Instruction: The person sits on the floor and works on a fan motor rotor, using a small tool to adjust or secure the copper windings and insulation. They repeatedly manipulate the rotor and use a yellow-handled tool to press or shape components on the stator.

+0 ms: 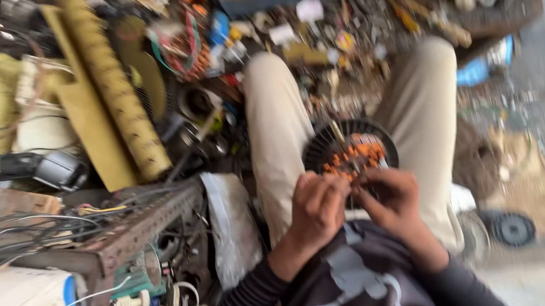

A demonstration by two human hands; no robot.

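Observation:
A round black fan motor [351, 152] with orange copper windings rests between my knees, seen blurred from above. My left hand [315, 205] and my right hand [388, 195] are both closed on its near rim, fingers curled at the windings. My legs in beige trousers [275, 124] stretch forward on either side of the motor. The blur hides whether either hand also holds a wire or small tool.
A rusty perforated metal rail [139, 227] with tangled wires lies at left. A yellow ribbed roller [114, 83] leans behind it. Small parts litter the floor [342, 42] ahead. A white plastic bag [233, 227] sits beside my left leg. A small black wheel [512, 229] lies right.

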